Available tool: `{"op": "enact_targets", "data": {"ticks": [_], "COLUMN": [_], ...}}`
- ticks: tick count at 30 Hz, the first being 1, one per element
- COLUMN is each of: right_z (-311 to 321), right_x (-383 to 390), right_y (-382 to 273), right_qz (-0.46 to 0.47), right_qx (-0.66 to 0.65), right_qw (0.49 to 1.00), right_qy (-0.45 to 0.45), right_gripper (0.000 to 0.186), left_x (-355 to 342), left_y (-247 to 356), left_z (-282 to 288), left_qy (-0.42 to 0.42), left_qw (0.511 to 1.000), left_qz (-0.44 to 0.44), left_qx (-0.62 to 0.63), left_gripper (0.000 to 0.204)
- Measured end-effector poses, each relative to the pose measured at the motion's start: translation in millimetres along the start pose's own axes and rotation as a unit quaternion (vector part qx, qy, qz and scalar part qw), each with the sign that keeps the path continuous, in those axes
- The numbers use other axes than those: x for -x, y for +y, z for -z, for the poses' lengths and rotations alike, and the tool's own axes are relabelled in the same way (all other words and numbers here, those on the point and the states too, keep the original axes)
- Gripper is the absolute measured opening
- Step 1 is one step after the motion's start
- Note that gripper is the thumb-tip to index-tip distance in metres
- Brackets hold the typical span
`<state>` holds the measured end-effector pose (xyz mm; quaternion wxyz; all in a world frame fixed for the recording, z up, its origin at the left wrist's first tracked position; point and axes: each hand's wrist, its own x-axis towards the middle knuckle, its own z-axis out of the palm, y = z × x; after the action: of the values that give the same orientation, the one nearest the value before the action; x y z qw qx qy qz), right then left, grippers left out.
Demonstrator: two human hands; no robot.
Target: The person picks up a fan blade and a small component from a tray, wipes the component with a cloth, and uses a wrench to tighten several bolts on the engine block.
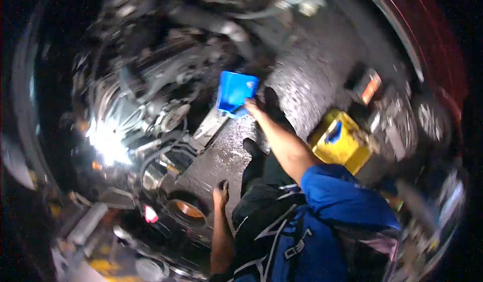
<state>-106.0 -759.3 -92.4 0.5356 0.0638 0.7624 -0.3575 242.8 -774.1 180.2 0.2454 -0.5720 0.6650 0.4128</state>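
Note:
My right arm reaches forward, and my right hand (251,106) grips the near right edge of a blue open plastic container (237,91). The container is held above the dark, wet-looking floor, beside a pale flat bar (210,128). Lower in the view, my left hand (220,195) is closed near my leg. A small dark shape shows at its fingers, too blurred to name.
A yellow cut-open plastic container (347,153) with something blue in it stands at right. Blurred metal parts (395,126) lie beyond it. At left are tangled machine parts and hoses, a glaring light (108,143) and a dark round part with a coppery inside (190,210).

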Motion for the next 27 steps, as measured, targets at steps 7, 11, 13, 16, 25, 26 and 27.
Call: {"op": "enact_targets", "data": {"ticks": [7,11,13,16,25,26,27], "right_z": [-18.6,-9.2,8.2,46.1,120.1,135.4,146.3], "right_x": [109.1,183.0,204.7,208.8,268.7,268.4,269.0], "right_y": [37.5,94.4,131.8,196.7,172.1,176.9,185.3], "right_qz": [0.061,0.019,-0.001,0.047,-0.028,-0.038,-0.047], "right_qx": [-0.064,-0.452,-0.45,-0.447,-0.461,-0.451,-0.455], "right_qw": [0.972,0.876,0.877,0.868,0.858,0.859,0.853], "right_qy": [0.218,0.165,0.171,0.209,0.223,0.24,0.252], "right_gripper": [0.052,0.041,0.049,0.043,0.037,0.037,0.037], "left_x": [-12.5,-13.4,-10.2,-0.3,-21.9,-22.8,-11.0], "left_y": [-191.5,-171.3,-150.2,-121.6,-200.9,-203.4,-185.8], "left_z": [-6.2,24.1,34.9,47.1,14.8,5.4,-4.3], "left_qy": [-0.095,-0.081,-0.043,-0.008,0.002,0.004,-0.01], "left_qw": [0.992,0.996,0.994,0.986,0.975,0.984,0.982], "left_qz": [-0.079,-0.035,-0.065,-0.141,-0.199,-0.145,-0.149], "left_qx": [-0.029,0.027,0.082,0.09,-0.095,-0.106,-0.113], "left_gripper": [0.04,0.039,0.038,0.036,0.036,0.04,0.04]}}
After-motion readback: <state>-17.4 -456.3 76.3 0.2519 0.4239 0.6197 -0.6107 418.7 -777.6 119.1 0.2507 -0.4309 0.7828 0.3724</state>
